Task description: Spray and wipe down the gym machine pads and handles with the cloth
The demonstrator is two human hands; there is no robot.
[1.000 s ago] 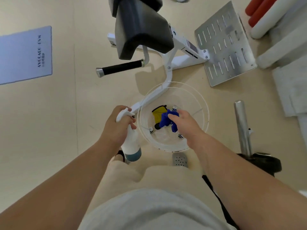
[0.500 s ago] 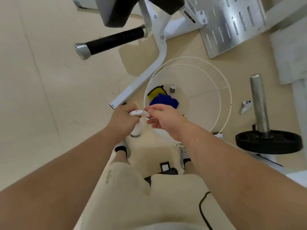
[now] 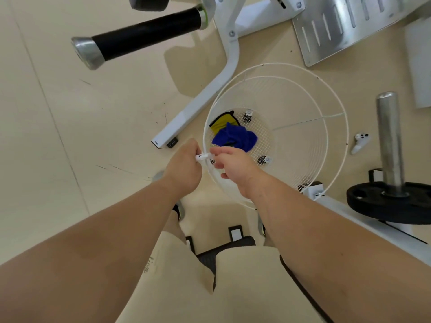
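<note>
1. Two hands are brought together over the near-left rim of the wire basket (image 3: 345,136). The left hand (image 3: 184,167) is wrapped round the head of the spray bottle (image 3: 202,156), whose body is hidden beneath it. The nozzle tip appears to be pinched between thumb and forefinger of the right hand (image 3: 234,165), with the other fingers loosely curled.
2. Preparation is judged to be the step in hand: the nozzle seems to be being set, and nothing is yet sprayed or wiped.
3. The blue cloth (image 3: 235,137) is left lying in the bottom of the basket, partly over a yellow cloth (image 3: 221,123), and is held by neither hand.
4. For the next move, the nozzle would need to be released, the cloth lifted out by the right hand, and the bottle aimed at the black handle (image 3: 144,37) or the dark pad (image 3: 149,2) at the top edge.
5. The thin basket rim, just under the hands, and the white frame leg (image 3: 198,108), just beside the basket, must be cleared in reaching.
6. On the right, room is narrowed by a steel post (image 3: 389,141), a weight plate (image 3: 373,206) and a white controller (image 3: 360,142) lying between basket and post.
7. Open floor (image 3: 70,136) is offered on the left, beneath the handle.
</note>
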